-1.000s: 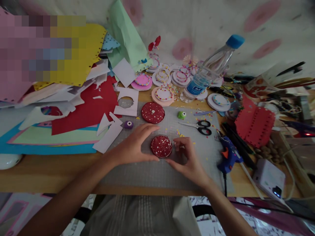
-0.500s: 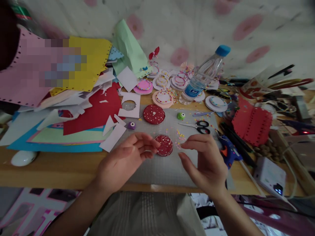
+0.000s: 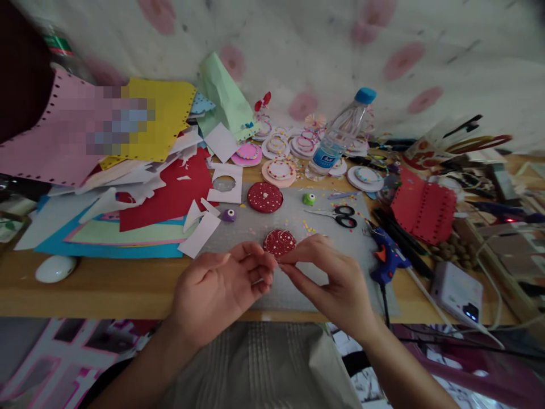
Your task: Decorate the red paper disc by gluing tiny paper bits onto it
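Note:
My left hand is turned palm up above the mat's near part, its fingers loosely curled and apart, the palm bare. My right hand meets its fingertips, thumb and forefinger pinched together; anything between them is too small to make out. Just beyond the fingertips a small red disc with white specks and thin pale lines lies on the grey cutting mat. Farther back sits a larger red speckled disc with a pale spot at its middle. Tiny coloured paper bits are scattered close by.
Scissors, a green punch and a purple punch lie on the mat. A blue glue gun is at the right with its cord. A water bottle stands behind, near beaded rings on paper discs. Paper sheets pile up left.
My right hand has moved left and closed into a pinch at my left fingertips. My left hand has turned its palm further up. The camera view has shifted slightly.

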`<state>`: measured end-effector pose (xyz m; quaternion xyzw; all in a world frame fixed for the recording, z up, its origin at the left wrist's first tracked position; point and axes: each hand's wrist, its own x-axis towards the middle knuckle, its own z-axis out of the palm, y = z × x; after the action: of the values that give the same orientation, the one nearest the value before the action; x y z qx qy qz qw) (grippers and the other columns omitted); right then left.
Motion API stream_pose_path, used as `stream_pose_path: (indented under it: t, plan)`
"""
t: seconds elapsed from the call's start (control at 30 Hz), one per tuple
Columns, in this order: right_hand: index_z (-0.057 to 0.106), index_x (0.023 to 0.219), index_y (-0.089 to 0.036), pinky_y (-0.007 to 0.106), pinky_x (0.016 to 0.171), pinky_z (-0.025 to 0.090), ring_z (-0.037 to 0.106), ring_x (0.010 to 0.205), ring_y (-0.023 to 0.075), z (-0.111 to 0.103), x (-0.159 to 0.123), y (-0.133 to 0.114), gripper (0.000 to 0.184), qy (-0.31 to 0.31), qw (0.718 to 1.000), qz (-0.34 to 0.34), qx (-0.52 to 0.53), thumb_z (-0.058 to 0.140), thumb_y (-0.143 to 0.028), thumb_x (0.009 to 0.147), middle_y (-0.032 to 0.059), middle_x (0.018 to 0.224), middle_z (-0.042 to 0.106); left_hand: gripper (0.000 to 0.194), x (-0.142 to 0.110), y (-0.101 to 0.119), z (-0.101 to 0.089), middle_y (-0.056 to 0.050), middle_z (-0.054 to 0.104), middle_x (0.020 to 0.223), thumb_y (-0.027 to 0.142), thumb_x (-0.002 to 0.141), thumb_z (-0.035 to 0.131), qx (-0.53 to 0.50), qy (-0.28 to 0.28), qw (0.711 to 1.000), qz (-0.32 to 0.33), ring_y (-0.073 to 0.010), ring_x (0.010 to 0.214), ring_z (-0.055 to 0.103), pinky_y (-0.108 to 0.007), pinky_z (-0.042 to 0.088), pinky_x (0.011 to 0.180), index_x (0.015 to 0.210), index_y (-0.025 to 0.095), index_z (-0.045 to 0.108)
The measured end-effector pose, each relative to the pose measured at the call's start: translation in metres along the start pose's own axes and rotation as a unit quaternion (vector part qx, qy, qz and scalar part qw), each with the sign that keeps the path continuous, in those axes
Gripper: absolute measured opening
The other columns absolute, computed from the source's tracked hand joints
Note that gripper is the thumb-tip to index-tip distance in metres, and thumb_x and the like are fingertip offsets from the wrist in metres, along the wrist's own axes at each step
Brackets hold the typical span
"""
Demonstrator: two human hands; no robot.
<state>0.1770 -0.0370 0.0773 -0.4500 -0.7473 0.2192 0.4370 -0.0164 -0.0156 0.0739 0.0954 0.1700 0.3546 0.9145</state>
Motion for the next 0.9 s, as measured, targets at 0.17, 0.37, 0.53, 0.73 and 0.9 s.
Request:
stream_pose_path:
  t: [0.17,0.37,0.53,0.73,0.9]
  plan:
    - [0.063,0.089,-0.021,0.033,0.072,0.046,0.06,0.076,0.0157,-0.009,-0.001,0.011,0.009,0.01,0.998,0.02,-0.057,0.062,-0.013,0.087,0.0004,0.079,0.068,0.019,-0.007,0.01,-0.012,-0.008,0.067,0.097,0.026,0.077,0.068,0.227,0.1,0.96,0.13,-0.0198,0.095,0.059,-0.028,0.049,0.083,0.092,0.015,0.068]
    - [0.064,0.086,-0.023,0.038,0.081,0.047,0.061,0.087,0.0195,-0.027,0.001,0.042,0.003,0.085,0.991,0.045,-0.096,0.063,-0.021,0.087,0.0034,0.088,0.066,0.012,-0.018,0.019,-0.042,0.002,0.062,0.087,0.024,0.079,0.073,0.49,0.26,0.788,0.269,-0.014,0.084,0.058,-0.024,0.047,0.077,0.088,0.024,0.065]
    - [0.062,0.071,-0.022,0.041,0.086,0.045,0.06,0.093,0.0218,-0.044,0.002,0.061,0.018,0.188,0.967,0.07,-0.156,0.06,-0.025,0.089,0.0062,0.094,0.064,0.003,-0.006,-0.002,-0.054,0.0,0.061,0.081,0.024,0.087,0.063,0.683,0.181,0.64,0.302,-0.0156,0.076,0.058,-0.028,0.048,0.072,0.089,0.022,0.063]
    - [0.062,0.106,-0.021,0.036,0.08,0.05,0.06,0.098,0.0218,-0.037,-0.006,0.073,0.019,-0.015,0.988,0.074,-0.136,0.061,-0.024,0.088,0.0093,0.104,0.063,0.03,0.034,-0.028,-0.06,-0.007,0.06,0.106,0.025,0.086,0.068,0.772,0.051,0.544,0.324,-0.0228,0.104,0.056,-0.039,0.047,0.092,0.113,0.023,0.058]
    - [0.066,0.097,-0.019,0.035,0.083,0.05,0.061,0.094,0.0196,-0.015,-0.015,0.085,0.014,-0.113,0.987,0.099,-0.056,0.064,-0.028,0.087,0.0089,0.1,0.063,0.037,0.067,-0.014,-0.053,-0.009,0.059,0.112,0.025,0.085,0.068,0.779,0.023,0.551,0.298,-0.0243,0.11,0.054,-0.042,0.046,0.096,0.118,0.019,0.054]
